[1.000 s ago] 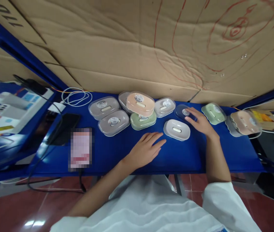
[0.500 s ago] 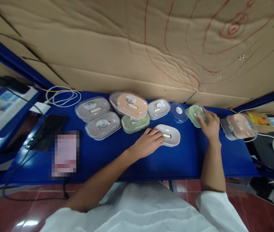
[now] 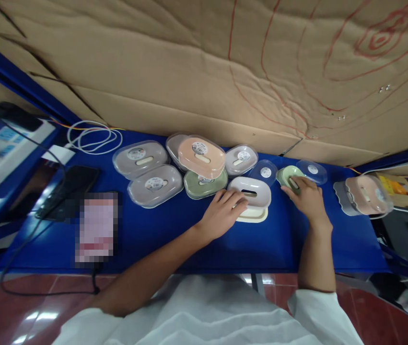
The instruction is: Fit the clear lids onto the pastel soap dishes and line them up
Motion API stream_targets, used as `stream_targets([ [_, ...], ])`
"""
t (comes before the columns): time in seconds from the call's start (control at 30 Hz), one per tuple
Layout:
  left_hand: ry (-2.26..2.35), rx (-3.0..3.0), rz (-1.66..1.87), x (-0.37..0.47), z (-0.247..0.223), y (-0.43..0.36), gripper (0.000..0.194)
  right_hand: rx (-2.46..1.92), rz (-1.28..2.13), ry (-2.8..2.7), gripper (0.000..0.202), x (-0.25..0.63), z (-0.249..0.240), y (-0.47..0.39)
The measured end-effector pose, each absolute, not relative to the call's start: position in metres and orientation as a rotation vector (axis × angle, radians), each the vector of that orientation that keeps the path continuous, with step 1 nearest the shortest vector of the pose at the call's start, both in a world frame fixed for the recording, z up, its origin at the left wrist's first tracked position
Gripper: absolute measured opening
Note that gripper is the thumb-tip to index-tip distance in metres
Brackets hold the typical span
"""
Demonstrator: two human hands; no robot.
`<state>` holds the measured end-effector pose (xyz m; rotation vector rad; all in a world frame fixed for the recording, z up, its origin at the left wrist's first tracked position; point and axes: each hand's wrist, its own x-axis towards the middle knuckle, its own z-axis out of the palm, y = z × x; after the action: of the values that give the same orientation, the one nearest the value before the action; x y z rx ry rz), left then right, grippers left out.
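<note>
My left hand [image 3: 224,212] is closed on the left end of a pale grey soap dish tray [image 3: 260,188] with an open slot in its middle. The tray is raised over a cream base [image 3: 256,215], which shows below its near edge. My right hand [image 3: 308,197] grips a green soap dish [image 3: 287,173] at the back right; the palm and fingers hide much of it. One clear lid [image 3: 265,171] lies left of the green dish and another clear lid [image 3: 312,170] lies behind my right hand.
Several lidded soap dishes stand at the back: grey [image 3: 155,186], peach [image 3: 204,155] and green [image 3: 205,183]. Peach and grey scalloped dishes [image 3: 365,194] sit at the right end. A blurred-out phone-like object [image 3: 96,227] and a coiled white cable [image 3: 94,139] lie left.
The pale grey tray has come up off its cream base in my left hand. A clear lid now lies behind my right hand, apart from the green dish.
</note>
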<state>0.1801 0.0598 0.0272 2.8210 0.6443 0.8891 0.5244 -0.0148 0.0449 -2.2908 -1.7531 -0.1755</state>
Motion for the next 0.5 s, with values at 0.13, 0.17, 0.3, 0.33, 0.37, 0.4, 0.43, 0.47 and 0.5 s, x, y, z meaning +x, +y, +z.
stream_targets([
  [0.13,0.592,2.82,0.778,0.179,0.027,0.056,0.028,-2.322,-0.148,-1.83,0.056,0.515,0.045,-0.014],
  [0.17,0.556,2.83,0.747,0.179,0.028,0.054,0.029,-2.308,-0.139,-1.82,0.058,0.514,0.046,-0.013],
  [0.3,0.403,2.896,0.612,0.179,0.033,0.049,0.025,-2.185,-0.019,-1.807,0.057,0.518,0.055,-0.014],
  [0.33,0.381,2.908,0.597,0.179,0.033,0.048,0.024,-2.13,0.025,-1.798,0.055,0.522,0.059,-0.016],
  [0.37,0.374,2.916,0.596,0.18,0.034,0.047,0.024,-2.076,0.044,-1.765,0.052,0.525,0.063,-0.019],
  [0.4,0.383,2.919,0.61,0.18,0.034,0.047,0.024,-2.035,0.025,-1.7,0.049,0.529,0.068,-0.023],
  [0.43,0.405,2.918,0.631,0.18,0.033,0.047,0.026,-2.01,-0.024,-1.607,0.048,0.533,0.073,-0.027],
  [0.47,0.432,2.913,0.649,0.18,0.033,0.048,0.029,-1.994,-0.086,-1.5,0.046,0.536,0.077,-0.031],
  [0.5,0.465,2.905,0.66,0.181,0.032,0.049,0.031,-1.981,-0.138,-1.403,0.046,0.539,0.08,-0.034],
])
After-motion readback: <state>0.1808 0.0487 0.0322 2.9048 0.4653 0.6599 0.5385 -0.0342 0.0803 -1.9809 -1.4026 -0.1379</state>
